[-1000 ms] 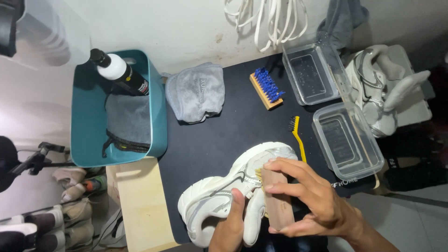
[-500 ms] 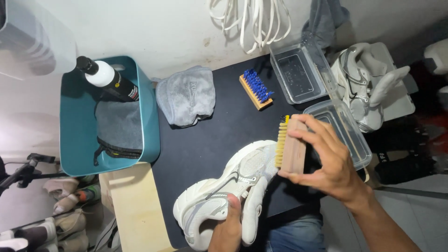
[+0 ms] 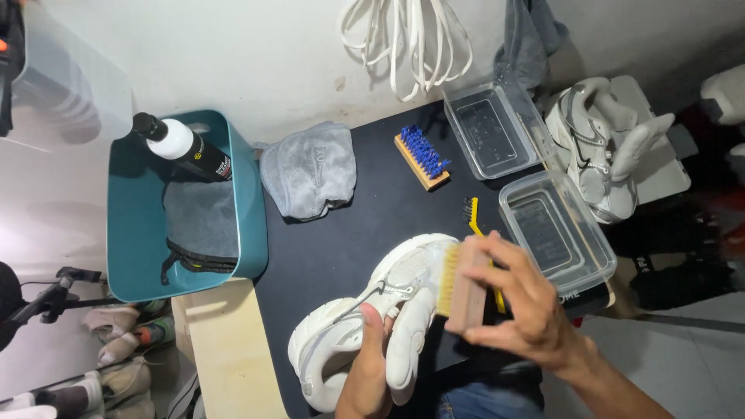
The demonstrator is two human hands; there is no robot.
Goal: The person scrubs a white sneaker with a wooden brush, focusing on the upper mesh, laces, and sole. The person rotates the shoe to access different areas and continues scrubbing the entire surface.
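Observation:
A white sneaker (image 3: 341, 341) lies on its side on the black mat (image 3: 349, 240). My left hand (image 3: 371, 365) grips it from below, thumb on the tongue and upper. My right hand (image 3: 516, 306) is closed on a wooden brush with tan bristles (image 3: 459, 283), and the bristles rest against the sneaker's toe end. A thin yellow-handled brush (image 3: 475, 217) lies on the mat just behind my right hand, partly hidden by it.
A blue-bristled wooden brush (image 3: 421, 159) and a grey cloth (image 3: 309, 171) lie at the mat's far side. Two clear plastic tubs (image 3: 555, 229) stand right. A teal bin (image 3: 252, 233) with a bottle (image 3: 182, 147) sits left. Another sneaker (image 3: 594, 151) rests far right.
My right hand lifted the wooden brush away toward the tubs half a second ago, then brought it back down against the sneaker's toe. The left hand kept its hold.

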